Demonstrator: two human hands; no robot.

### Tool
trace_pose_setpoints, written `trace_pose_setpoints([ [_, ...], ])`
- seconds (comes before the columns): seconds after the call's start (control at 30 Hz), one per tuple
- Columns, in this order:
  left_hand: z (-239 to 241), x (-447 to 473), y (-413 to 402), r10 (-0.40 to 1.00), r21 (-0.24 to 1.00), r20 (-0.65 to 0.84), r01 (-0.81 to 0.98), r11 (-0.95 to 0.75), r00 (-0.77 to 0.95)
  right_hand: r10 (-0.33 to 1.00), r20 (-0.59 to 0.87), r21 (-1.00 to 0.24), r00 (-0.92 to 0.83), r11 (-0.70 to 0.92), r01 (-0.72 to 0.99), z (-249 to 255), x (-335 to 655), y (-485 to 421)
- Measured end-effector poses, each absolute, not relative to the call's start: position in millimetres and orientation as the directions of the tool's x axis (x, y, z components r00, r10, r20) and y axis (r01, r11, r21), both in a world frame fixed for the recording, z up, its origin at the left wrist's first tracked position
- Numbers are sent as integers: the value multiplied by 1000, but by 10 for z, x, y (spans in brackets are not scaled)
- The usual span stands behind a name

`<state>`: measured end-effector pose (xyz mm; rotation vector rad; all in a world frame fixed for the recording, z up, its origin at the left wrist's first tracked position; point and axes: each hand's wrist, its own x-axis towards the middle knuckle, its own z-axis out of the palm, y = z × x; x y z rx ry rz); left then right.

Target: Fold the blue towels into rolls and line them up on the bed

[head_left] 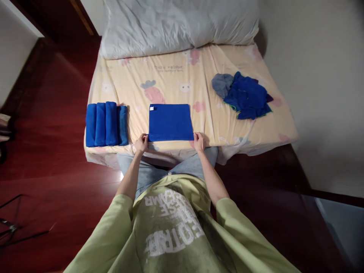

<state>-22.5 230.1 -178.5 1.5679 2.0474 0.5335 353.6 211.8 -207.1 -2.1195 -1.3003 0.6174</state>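
Observation:
A blue towel [170,120] lies flat on the bed in front of me, with a small white label at its far left corner. A narrow strip along its near edge looks turned over. My left hand [141,143] pinches the near left corner. At the near right corner, the fingers of my right hand [198,141] are closed on the same towel. To the left, several rolled blue towels [101,124] lie side by side. On the right is a crumpled heap of blue cloths [248,96] beside a grey bunched cloth [222,85].
The bed [170,83] has a pale yellow sheet printed with carrots and rabbits. A bulky white quilt [179,26] lies across its far end. A grey wall [318,94] runs along the right. Dark red flooring [57,167] shows at left, with a thin black stand [17,227].

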Motion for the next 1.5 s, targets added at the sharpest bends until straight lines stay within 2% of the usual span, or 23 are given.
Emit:
trace_pose_setpoints([
  [0.3, -1782, -184, 2343, 955, 509, -185, 808, 296, -233, 878, -92, -613, 470, -422, 668, -1989, 3450, 2158],
  [0.6, -1716, -130, 2324, 929, 503, -240, 783, 367, -281, 871, -143, -594, 470, -455, 664, -1895, 3448, 2183],
  [0.73, -1680, -64, 2256, 931, 494, -224, 790, 363, -287, 882, -115, -590, 456, -430, 683, -1903, 3448, 2149],
  [0.87, -1681, -3, 2199, 932, 485, -179, 796, 362, -315, 915, -7, -591, 403, -329, 736, -1931, 3461, 2129],
  [1.03, -1696, -8, 2208, 940, 436, -158, 833, 341, -302, 979, 136, -552, 153, -53, 832, -1946, 3515, 2180],
  [1.23, -1733, -56, 2225, 955, 460, -133, 837, 297, -266, 986, 164, -481, 27, 56, 875, -1980, 3544, 2125],
  [1.5, -1911, -116, 2203, 983, 477, 53, 869, 128, -174, 987, 101, -378, -128, 157, 912, -1833, 3562, 1956],
])
